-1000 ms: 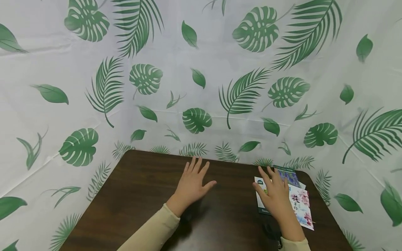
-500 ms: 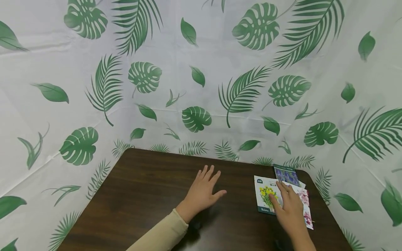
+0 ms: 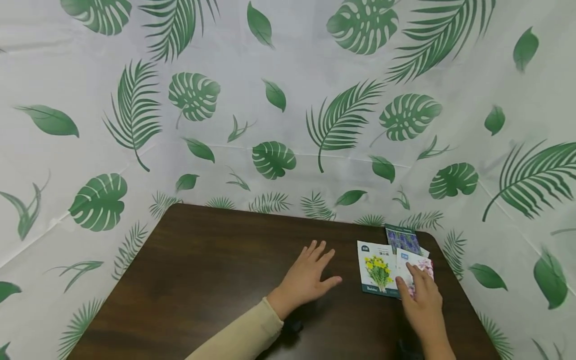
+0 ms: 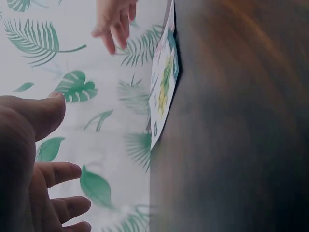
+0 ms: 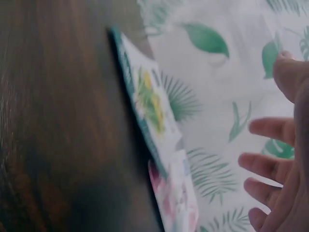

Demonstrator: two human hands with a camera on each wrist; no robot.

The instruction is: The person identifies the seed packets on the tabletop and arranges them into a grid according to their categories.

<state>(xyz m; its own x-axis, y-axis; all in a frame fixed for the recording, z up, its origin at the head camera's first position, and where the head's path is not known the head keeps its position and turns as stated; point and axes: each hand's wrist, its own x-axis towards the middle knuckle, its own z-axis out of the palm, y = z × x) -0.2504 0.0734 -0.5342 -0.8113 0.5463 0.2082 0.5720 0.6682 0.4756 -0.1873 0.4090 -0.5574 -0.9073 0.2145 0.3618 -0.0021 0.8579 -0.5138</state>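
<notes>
Three flower seed packets lie together at the table's far right. The yellow-flower packet [image 3: 379,270] is on the left, and the pink-blossom packet [image 3: 415,257] is to its right. Behind them is the purple-flower packet [image 3: 402,241], partly covered. My right hand [image 3: 423,300] hovers with spread fingers over the near part of the pink-blossom packet, hiding some of it. A gap shows between that hand and the packets in the right wrist view. Left of the packets, my left hand [image 3: 306,277] is held above the table with its fingers spread, holding nothing.
The dark wooden table [image 3: 202,280] has rounded far corners. A white cloth [image 3: 288,125] printed with green leaves hangs behind it and along both sides. Another pale edge [image 3: 424,252] shows from under the packets at the right.
My left hand has moved to the right, nearer the packets. My right hand has drawn back and to the right, uncovering the yellow-flower packet. The head view has shifted slightly.
</notes>
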